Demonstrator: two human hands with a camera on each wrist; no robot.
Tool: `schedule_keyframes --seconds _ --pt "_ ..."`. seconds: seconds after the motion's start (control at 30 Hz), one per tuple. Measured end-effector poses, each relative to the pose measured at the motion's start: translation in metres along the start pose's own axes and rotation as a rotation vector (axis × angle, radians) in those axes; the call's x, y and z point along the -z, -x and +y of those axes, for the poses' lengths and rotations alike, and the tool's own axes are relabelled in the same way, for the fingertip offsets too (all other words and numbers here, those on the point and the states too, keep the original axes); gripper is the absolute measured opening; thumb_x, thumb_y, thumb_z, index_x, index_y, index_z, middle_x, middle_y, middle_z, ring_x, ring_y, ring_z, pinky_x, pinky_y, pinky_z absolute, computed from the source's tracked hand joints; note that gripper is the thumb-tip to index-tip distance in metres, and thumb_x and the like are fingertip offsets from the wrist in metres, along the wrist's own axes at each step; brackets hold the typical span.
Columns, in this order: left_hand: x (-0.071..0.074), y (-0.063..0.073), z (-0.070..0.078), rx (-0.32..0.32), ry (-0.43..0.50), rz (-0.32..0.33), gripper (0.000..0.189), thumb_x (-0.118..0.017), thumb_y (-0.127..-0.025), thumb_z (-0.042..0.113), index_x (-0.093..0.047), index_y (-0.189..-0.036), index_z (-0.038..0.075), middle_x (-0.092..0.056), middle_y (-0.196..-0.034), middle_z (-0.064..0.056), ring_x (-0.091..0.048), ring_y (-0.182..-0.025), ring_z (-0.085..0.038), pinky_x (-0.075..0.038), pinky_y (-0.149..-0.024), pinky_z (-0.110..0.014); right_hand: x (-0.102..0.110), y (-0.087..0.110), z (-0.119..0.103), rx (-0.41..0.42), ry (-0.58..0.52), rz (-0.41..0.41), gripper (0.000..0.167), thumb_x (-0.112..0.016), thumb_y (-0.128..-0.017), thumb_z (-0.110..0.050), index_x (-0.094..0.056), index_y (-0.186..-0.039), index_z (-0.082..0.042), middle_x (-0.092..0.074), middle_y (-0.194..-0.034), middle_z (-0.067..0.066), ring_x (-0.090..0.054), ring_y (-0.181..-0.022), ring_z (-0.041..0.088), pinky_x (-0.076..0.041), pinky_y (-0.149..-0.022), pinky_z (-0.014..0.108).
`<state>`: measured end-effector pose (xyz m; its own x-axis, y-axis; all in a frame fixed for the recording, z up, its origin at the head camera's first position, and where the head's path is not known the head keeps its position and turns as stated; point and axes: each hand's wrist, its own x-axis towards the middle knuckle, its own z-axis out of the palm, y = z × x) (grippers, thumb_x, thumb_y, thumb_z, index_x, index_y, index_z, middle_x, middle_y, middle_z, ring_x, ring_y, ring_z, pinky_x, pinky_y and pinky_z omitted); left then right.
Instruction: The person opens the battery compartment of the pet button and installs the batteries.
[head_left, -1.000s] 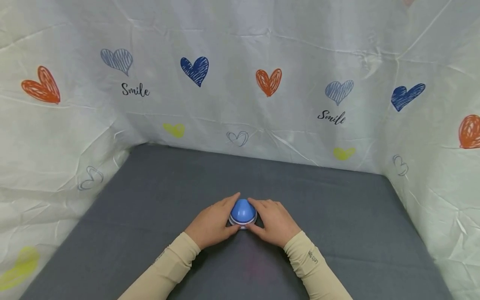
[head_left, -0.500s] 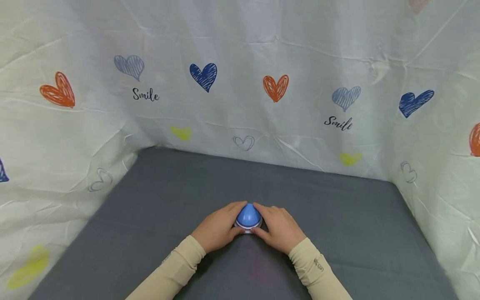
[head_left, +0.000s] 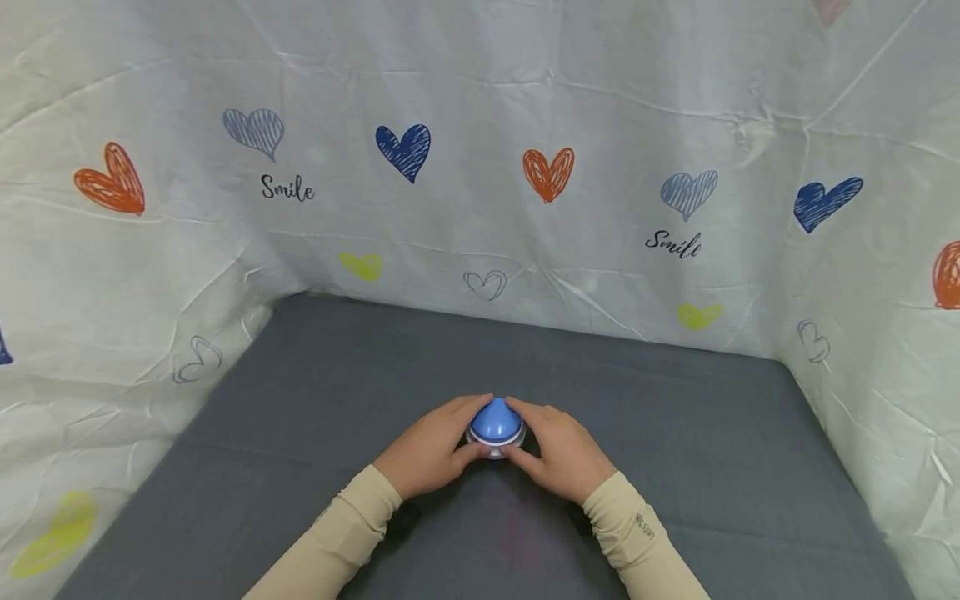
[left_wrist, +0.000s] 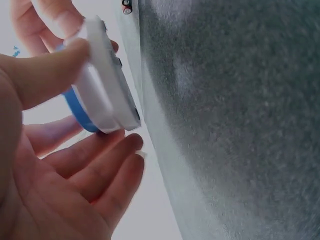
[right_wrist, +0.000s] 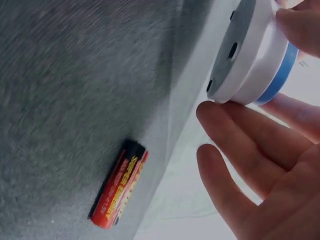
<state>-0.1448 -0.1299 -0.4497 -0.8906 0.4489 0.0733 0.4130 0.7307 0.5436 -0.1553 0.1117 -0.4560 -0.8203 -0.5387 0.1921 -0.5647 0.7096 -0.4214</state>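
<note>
Both hands hold a round device with a glossy blue dome [head_left: 497,422] and a white base [right_wrist: 257,52]. From the left side, my left hand [head_left: 433,446] grips it with fingertips near the dome's top and the thumb on the base. My right hand [head_left: 564,450] mirrors this grip on the other side. In the left wrist view, the white base [left_wrist: 102,92] tips on its side, clear of the dark cloth. Small dark holes or feet dot its grey underside in the right wrist view. The dome is largely hidden by fingers in both wrist views.
A red and black AA-type battery [right_wrist: 120,185] lies on the dark grey table cloth [head_left: 360,358] below the right hand. At the top of the left wrist view, batteries [left_wrist: 127,7] show small. A white curtain [head_left: 480,100] printed with hearts surrounds the table's back and sides.
The head view has shifted slightly. Both hands keep hold of the blue-domed device, which has moved a little upward in the view during the last half second.
</note>
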Motion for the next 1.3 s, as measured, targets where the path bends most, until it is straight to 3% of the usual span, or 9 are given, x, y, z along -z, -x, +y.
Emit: schedule_keyframes --seconds 0.23,0.47,0.57,0.7,0.87,1.17,1.3 --pt "0.0049 0.0011 -0.0005 -0.017 0.074 0.029 0.066 -0.069 -0.108 0.034 -0.045 -0.165 0.011 -0.056 -0.158 -0.009 -0.060 -0.143 -0.025 -0.049 -0.117 -0.049 0.0036 -0.0002 -0.0002 -0.033 -0.111 -0.040 0.086 -0.091 -0.090 -0.033 -0.049 -0.162 -0.010 -0.064 -0.152 0.014 -0.065 -0.137 0.033 -0.053 -0.113 0.051" --pt "0.0017 0.0057 0.0005 -0.030 0.091 0.029 0.061 -0.064 -0.110 0.040 -0.049 -0.162 0.011 -0.058 -0.155 -0.008 -0.062 -0.140 -0.024 -0.051 -0.116 -0.048 -0.0018 0.0034 -0.0003 -0.010 -0.118 0.024 0.067 -0.086 -0.094 -0.024 -0.059 -0.153 -0.008 -0.071 -0.143 0.011 -0.074 -0.117 0.021 -0.060 -0.100 0.042" --pt "-0.0002 0.0069 0.0005 -0.045 0.092 0.039 0.065 -0.068 -0.107 0.043 -0.050 -0.161 0.012 -0.059 -0.154 -0.007 -0.063 -0.138 -0.023 -0.052 -0.115 -0.047 -0.0028 0.0044 -0.0014 -0.021 -0.135 0.047 0.064 -0.085 -0.094 -0.023 -0.061 -0.151 -0.008 -0.073 -0.139 0.010 -0.075 -0.113 0.019 -0.061 -0.097 0.041" --pt "0.0003 0.0059 0.0005 -0.053 0.078 0.063 0.064 -0.075 -0.103 0.029 -0.052 -0.160 0.012 -0.059 -0.153 -0.006 -0.064 -0.136 -0.022 -0.054 -0.112 -0.045 -0.0029 0.0031 -0.0005 -0.019 -0.158 0.071 0.062 -0.084 -0.094 -0.021 -0.062 -0.150 -0.007 -0.074 -0.136 0.009 -0.076 -0.108 0.017 -0.063 -0.093 0.038" --pt "0.0009 0.0043 -0.0006 -0.053 0.056 0.100 0.058 -0.071 -0.103 0.014 -0.054 -0.158 0.014 -0.061 -0.151 -0.004 -0.065 -0.134 -0.019 -0.055 -0.110 -0.043 -0.0018 0.0005 0.0003 -0.013 -0.190 0.087 0.056 -0.080 -0.097 -0.017 -0.063 -0.149 -0.006 -0.076 -0.134 0.010 -0.079 -0.103 0.018 -0.064 -0.090 0.039" --pt "-0.0018 0.0002 -0.0013 -0.067 0.008 0.118 0.056 -0.065 -0.110 0.024 -0.049 -0.163 0.013 -0.062 -0.151 -0.007 -0.064 -0.137 -0.021 -0.054 -0.113 -0.043 0.0028 0.0012 0.0008 0.042 -0.151 0.179 0.047 -0.078 -0.099 -0.011 -0.065 -0.144 -0.005 -0.079 -0.123 0.011 -0.081 -0.094 0.021 -0.066 -0.082 0.041" --pt "-0.0025 0.0007 -0.0006 -0.066 0.022 0.127 0.054 -0.063 -0.111 0.024 -0.049 -0.162 0.010 -0.064 -0.149 -0.009 -0.067 -0.131 -0.022 -0.056 -0.108 -0.044 0.0031 0.0011 0.0003 0.036 -0.140 0.173 0.044 -0.076 -0.101 -0.014 -0.066 -0.143 -0.006 -0.080 -0.117 0.010 -0.081 -0.092 0.019 -0.066 -0.081 0.039"
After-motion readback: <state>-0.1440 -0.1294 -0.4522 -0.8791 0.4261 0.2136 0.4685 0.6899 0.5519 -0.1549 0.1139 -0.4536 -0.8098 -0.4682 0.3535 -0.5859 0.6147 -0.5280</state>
